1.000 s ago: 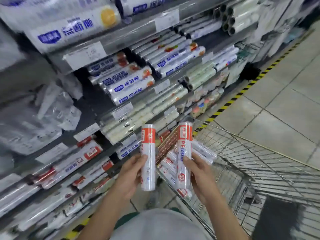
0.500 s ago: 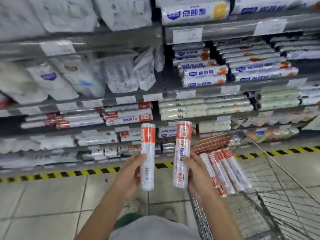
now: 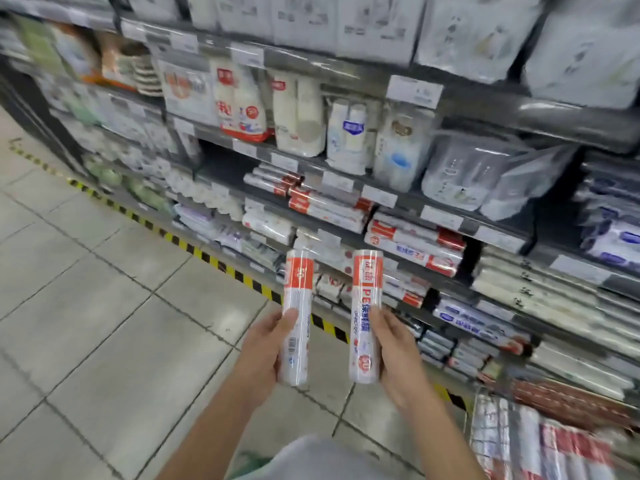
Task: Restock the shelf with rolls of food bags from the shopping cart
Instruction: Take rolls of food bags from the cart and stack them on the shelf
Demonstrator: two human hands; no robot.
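Each hand's wrapped round the lower half of its own roll: left hand [image 3: 266, 348] on the left roll [image 3: 297, 317], right hand [image 3: 394, 351] on the right roll [image 3: 365, 315], both upright at frame centre. Since half a second ago the view swung left, so the cart [image 3: 540, 441] now sits lower right and the shelf [image 3: 408, 199] runs diagonally.

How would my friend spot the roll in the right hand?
Look in front of the shelves, over the tiled floor, where two rolls are held upright. The right hand grips this roll. Unlike the left roll, it shows big letters PE.
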